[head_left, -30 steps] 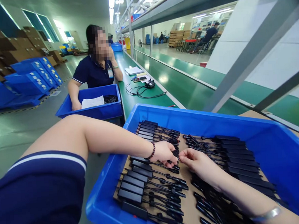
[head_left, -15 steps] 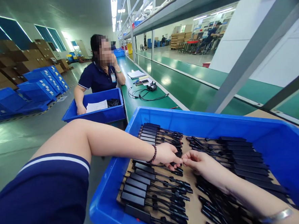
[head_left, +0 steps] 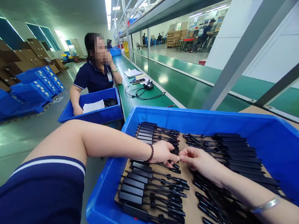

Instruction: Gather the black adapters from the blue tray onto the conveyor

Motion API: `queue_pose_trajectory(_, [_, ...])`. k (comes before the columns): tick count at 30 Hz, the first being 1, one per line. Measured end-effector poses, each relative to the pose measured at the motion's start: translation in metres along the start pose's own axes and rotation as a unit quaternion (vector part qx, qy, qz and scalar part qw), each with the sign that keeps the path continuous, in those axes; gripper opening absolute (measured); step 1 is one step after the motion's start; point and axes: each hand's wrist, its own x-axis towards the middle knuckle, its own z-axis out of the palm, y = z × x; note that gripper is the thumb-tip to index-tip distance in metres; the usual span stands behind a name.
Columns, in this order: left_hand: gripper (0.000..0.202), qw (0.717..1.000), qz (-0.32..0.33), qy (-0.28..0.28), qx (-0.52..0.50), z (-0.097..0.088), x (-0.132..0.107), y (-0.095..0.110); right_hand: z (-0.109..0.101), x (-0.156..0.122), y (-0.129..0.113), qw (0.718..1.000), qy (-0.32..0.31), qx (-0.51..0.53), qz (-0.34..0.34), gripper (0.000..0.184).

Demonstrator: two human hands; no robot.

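A blue plastic crate (head_left: 205,120) in front of me holds several black adapters with short cables (head_left: 149,189), laid in two rows on a cardboard sheet (head_left: 189,204). My left hand (head_left: 163,152), with a dark bead bracelet at the wrist, reaches into the crate's middle and pinches the plug end of a black cable (head_left: 176,152). My right hand (head_left: 199,163), with a metal bangle on the wrist, meets it from the right, fingers curled and pinched at the same spot. The fingertips of both hands touch or nearly touch.
A seated person in a dark polo (head_left: 94,76) rests a hand on another blue crate (head_left: 93,112). A green conveyor bench (head_left: 143,100) carries cables, a phone and papers. Grey frame posts (head_left: 237,52) rise at right. Blue crates (head_left: 29,89) and cardboard boxes stack at left.
Both hands stay pinched together over the crate's middle, their fingertips now closer than a second ago. The view shifted slightly; the seated person barely moved.
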Motion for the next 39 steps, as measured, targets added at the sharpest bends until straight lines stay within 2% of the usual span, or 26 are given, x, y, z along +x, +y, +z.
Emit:
queue_pose_trajectory(6, [0.024,1.0,0.007,0.006,0.01,0.0,-0.001,0.003,-0.001,-0.002,0.0,1.0,-0.017,0.012,-0.011,0.024])
queue_pose_trajectory(14, [0.016,0.999,0.003,0.006,0.045,0.004,-0.005,0.006,0.004,-0.004,-0.005,0.998,-0.024,0.056,0.009,0.014])
queue_pose_trajectory(18, [0.015,0.999,0.002,0.007,0.054,0.006,-0.011,0.01,0.005,-0.008,-0.011,0.999,-0.01,-0.042,-0.015,0.01])
queue_pose_trajectory(21, [0.013,0.998,-0.002,-0.001,0.065,0.005,-0.012,0.011,0.007,-0.009,-0.015,0.986,0.005,-0.163,-0.035,0.014])
queue_pose_trajectory(24, [0.011,0.998,-0.003,-0.003,0.069,0.005,-0.012,0.01,0.01,-0.008,-0.016,0.977,0.018,-0.211,-0.038,0.018])
queue_pose_trajectory(28, [0.011,0.997,-0.001,0.001,0.077,0.005,-0.01,0.009,0.013,-0.005,-0.014,0.981,0.034,-0.19,-0.019,0.018])
queue_pose_trajectory(34, [0.022,0.997,0.007,-0.017,0.074,0.004,-0.011,0.008,0.008,-0.003,-0.015,0.984,0.006,-0.176,-0.022,0.013])
queue_pose_trajectory(39, [0.024,0.999,-0.007,-0.01,0.048,0.003,-0.01,0.01,0.005,-0.005,-0.015,0.987,0.008,-0.159,-0.017,0.01])
